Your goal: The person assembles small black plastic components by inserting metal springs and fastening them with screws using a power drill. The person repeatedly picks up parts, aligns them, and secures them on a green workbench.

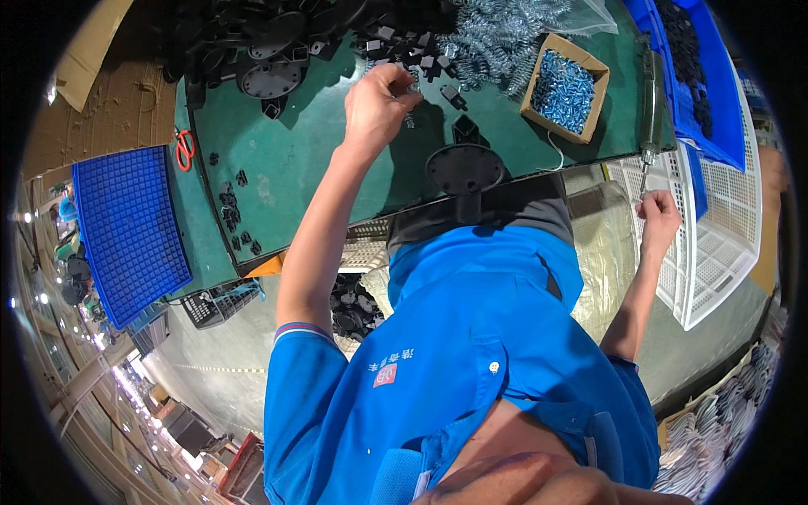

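From my remote seat I start at the tabletop's left edge, where red-handled scissors lie, their blades hard to make out. Small black pieces sit along that side, too tiny to identify. Toward the far edge, heaped black parts run out of my view. Right of them, the left hand bends its fingers beside loose springs; I cannot tell whether they are clamped on one. The black flanged part is at the near edge, its stem poking past, its underside hidden. Beyond it are piled springs, cut off above, then a box of screws. By the right edge, a driver points toward me; the right hand has its fingertips drawn in just below the bit, anything between them unseen.
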Demonstrator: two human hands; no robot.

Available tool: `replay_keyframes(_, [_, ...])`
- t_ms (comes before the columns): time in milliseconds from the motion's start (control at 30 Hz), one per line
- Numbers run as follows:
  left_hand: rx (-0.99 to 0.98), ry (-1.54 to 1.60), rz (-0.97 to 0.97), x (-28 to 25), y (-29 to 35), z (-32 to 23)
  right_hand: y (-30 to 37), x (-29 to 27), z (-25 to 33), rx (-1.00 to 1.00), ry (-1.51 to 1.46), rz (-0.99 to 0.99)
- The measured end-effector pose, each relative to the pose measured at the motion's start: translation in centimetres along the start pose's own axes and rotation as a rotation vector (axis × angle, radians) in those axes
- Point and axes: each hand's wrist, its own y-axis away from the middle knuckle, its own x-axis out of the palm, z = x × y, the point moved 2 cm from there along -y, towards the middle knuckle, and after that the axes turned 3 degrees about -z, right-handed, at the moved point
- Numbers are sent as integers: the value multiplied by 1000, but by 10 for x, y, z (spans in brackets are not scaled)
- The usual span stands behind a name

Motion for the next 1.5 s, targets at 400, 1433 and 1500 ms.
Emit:
replay_keyframes(400, [-178,691,105,1,11,15,23,16,-9,45,-127,-151])
replay_keyframes(1433, [-222,1008,41,-5,31,13,25,11,-41,166,-478,-158])
replay_keyframes(1500, [-203,1025,31,-7,38,18,18,11,-36,71,-272,-247])
